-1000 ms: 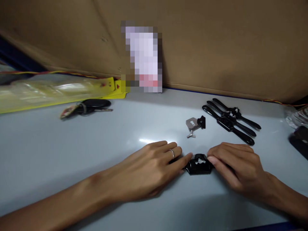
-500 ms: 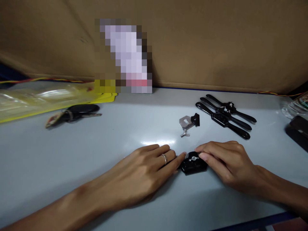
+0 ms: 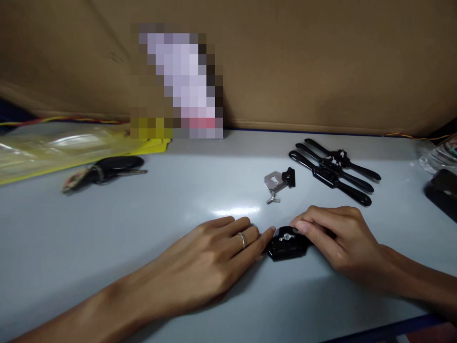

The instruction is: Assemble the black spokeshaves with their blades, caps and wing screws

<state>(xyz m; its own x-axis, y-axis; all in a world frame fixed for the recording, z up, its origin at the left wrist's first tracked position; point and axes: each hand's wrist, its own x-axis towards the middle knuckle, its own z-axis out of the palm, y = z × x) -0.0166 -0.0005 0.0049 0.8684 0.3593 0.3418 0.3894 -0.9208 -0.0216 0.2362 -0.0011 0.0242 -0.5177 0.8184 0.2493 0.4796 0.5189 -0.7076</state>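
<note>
A small black tool body (image 3: 285, 247) with a silver wing screw (image 3: 286, 236) on top lies on the grey table (image 3: 160, 209). My left hand (image 3: 214, 259), wearing a ring, rests flat with its fingertips against the left side of the black body. My right hand (image 3: 335, 238) curls over the right side, thumb and forefinger pinched at the wing screw. Behind them lie a loose silver blade (image 3: 271, 181), a black cap (image 3: 289, 177) and a spare wing screw (image 3: 272, 200).
Two or three black two-handled spokeshaves (image 3: 335, 171) lie at the back right. A key bunch (image 3: 103, 171) and a yellow plastic sleeve (image 3: 71, 145) lie at the left. A dark object (image 3: 442, 193) sits at the right edge. Brown cardboard (image 3: 303, 62) walls the back.
My right hand has moved left over the black body, and its fingers have closed on the wing screw. The view has shifted a little; my left hand stays at the body's left side.
</note>
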